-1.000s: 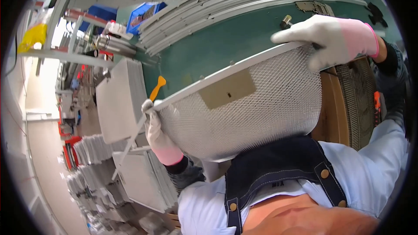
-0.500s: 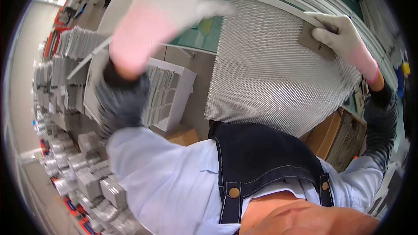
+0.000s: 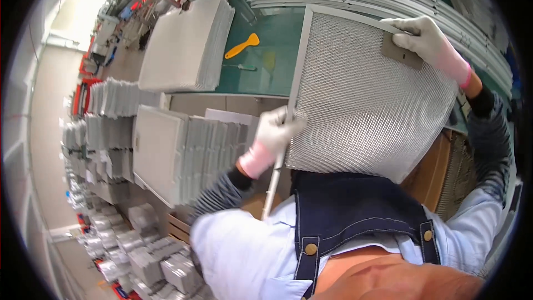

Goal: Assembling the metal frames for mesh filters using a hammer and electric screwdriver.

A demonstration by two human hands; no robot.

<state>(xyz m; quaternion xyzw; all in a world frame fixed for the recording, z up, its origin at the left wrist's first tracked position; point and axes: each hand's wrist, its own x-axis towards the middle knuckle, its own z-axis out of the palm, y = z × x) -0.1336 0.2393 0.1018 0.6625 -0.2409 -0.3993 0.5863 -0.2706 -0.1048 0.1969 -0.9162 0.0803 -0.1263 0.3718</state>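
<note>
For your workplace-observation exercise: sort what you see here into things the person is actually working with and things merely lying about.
In use:
- mesh filter panel, held up over the bench
- left hand, gripping its frame edge
- right hand, on its top corner
- thin metal strip, at the left hand

Lying about:
- orange scraper
- stack of white panels
- panels stacked on edge
- green bench

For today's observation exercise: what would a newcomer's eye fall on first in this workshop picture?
First the big metal mesh filter panel at centre right, held above the green workbench by two white-gloved hands: the left hand on its left frame edge, the right hand at its top right corner. Next, the orange scraper on the bench, and stacked grey filter panels at left.
</note>
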